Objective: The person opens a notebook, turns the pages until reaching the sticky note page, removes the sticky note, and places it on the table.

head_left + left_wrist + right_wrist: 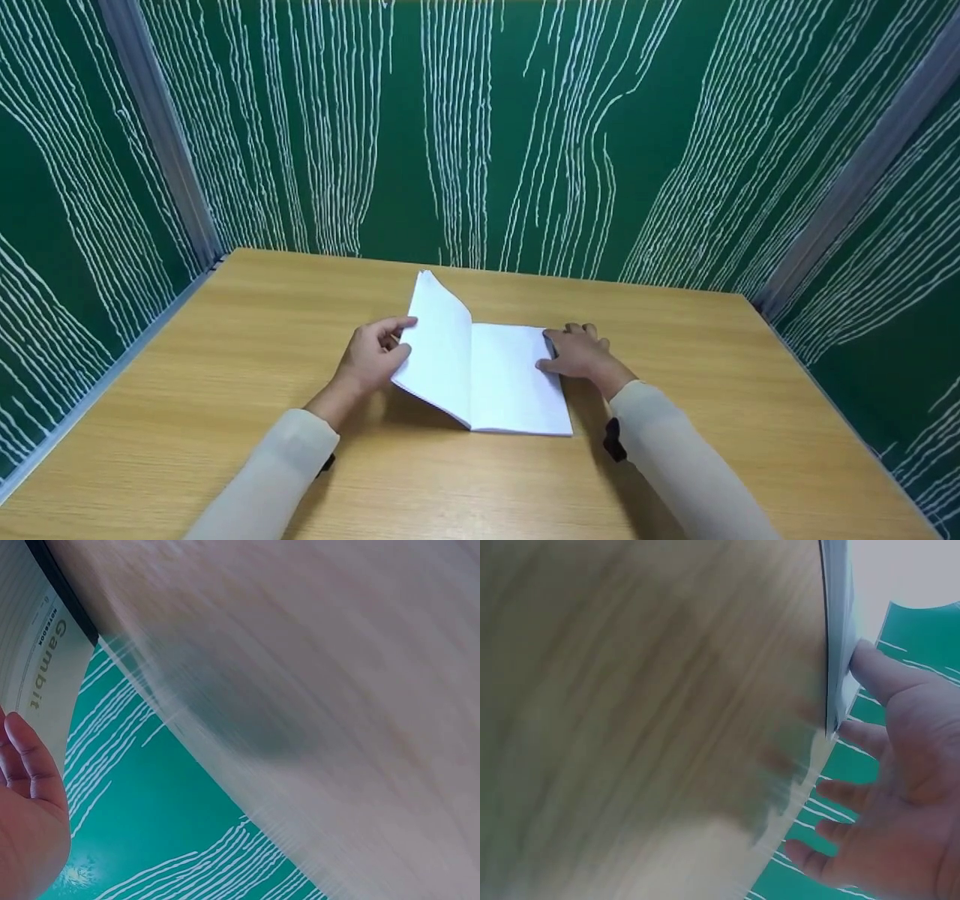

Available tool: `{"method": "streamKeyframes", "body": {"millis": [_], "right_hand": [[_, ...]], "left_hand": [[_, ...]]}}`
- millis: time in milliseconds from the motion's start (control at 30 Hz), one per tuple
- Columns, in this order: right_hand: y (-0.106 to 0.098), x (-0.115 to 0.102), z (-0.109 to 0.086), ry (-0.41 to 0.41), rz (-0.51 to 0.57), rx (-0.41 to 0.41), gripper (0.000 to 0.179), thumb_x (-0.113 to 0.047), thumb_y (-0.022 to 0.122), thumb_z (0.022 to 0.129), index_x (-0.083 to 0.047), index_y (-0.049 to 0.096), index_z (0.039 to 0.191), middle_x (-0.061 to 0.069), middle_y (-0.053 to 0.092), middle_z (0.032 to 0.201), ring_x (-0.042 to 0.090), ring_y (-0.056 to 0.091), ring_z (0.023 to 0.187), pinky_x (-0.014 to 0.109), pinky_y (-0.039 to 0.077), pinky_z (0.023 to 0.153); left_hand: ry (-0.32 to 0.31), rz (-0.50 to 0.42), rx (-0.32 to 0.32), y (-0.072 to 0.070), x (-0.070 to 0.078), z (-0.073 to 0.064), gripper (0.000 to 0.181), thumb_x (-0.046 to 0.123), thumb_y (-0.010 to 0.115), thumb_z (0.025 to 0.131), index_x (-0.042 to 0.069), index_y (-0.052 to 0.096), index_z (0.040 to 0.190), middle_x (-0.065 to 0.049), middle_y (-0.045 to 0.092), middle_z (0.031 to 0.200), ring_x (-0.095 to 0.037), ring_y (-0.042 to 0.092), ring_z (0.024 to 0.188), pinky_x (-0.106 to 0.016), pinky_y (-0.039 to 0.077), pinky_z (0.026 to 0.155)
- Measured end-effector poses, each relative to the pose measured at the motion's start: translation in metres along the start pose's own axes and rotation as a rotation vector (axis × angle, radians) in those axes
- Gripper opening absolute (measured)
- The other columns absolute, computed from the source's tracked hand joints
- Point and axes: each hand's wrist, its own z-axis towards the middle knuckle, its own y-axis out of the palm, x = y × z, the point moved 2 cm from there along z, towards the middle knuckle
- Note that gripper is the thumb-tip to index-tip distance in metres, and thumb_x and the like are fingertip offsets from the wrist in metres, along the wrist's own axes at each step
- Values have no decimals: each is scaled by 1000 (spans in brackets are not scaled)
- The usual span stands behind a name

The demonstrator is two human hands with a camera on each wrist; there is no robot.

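A notebook (510,382) lies open on the table, its right half flat with a blank white page up. The left half (439,345) stands tilted up from the spine. At its outer edge my left hand (369,356) grips it, thumb on the page side. In the left wrist view the outside of the cover (30,652) shows, printed "Gambit" and "NOTEBOOK", with a dark spine strip. My right hand (581,354) rests at the right edge, its thumb on the page; in the right wrist view the other fingers (844,795) spread past the notebook's corner.
The wooden table (225,360) carries the notebook near its middle. Green panels (510,150) with wavy white lines stand behind and at both sides, joined by grey corner posts (161,135). Dark bands (615,440) show below the pale sleeve cuffs.
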Motion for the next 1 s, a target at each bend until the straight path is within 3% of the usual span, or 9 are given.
{"method": "streamKeyframes", "body": {"millis": [300,467,800,1000], "right_hand": [[-3,6,-3,0,16,-100,79,-56,57,72,-26,27,138,17,14,145,43,-1,130,64,5,97],[-4,4,-5,-2,11,-133,78,-54,57,73,-24,25,138,18,11,145,44,-4,130,64,4,97],[-6,-1,-7,13,25,-118,76,-51,62,71,-22,33,135,16,15,145,44,-2,130,64,2,97],[-8,-2,-9,-8,32,-86,75,-48,64,70,-20,37,134,17,21,142,43,4,129,63,7,97]], "left_hand": [[-2,12,-3,1,1,0,33,15,55,77,20,61,109,3,55,88,-13,48,75,-27,42,65],[-8,-2,-3,2,0,0,33,15,55,77,20,61,109,3,55,90,-14,48,76,-29,42,66],[-19,-5,-9,0,2,-1,33,14,55,79,22,61,110,2,55,90,-15,47,77,-26,42,65],[-39,-7,-11,-3,20,-7,33,9,55,79,14,60,111,-4,55,91,-16,46,78,-26,40,66]]}}
